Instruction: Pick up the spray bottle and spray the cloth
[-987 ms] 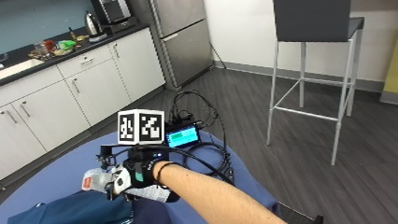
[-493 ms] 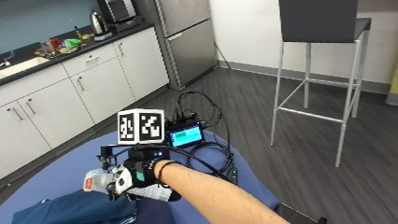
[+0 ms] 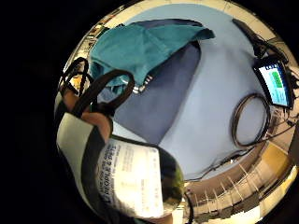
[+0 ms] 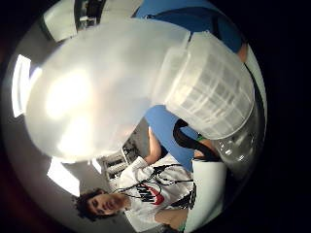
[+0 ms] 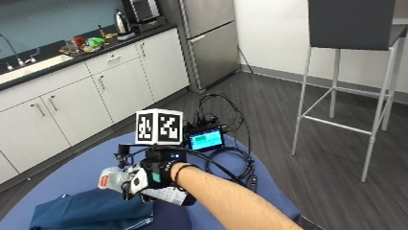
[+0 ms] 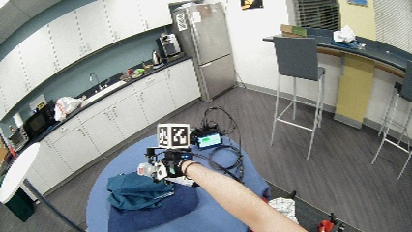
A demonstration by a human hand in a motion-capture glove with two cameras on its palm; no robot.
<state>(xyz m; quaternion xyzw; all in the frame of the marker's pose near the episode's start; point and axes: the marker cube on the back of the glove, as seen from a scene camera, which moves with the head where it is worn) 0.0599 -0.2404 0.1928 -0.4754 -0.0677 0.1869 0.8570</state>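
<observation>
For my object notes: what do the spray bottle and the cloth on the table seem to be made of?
The spray bottle, which the gloved right hand holds, looks like translucent, frosted plastic: light glows through its body, and its collar is ribbed. It carries a printed paper-like label. The cloth looks like soft matte woven fabric, teal, since it lies in loose folds over a darker blue piece.

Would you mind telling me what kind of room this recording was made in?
Most likely an office break room or kitchenette. A counter with a sink and kettle runs along white cabinets, a steel fridge stands at its end, and bar stools face a raised counter.
</observation>
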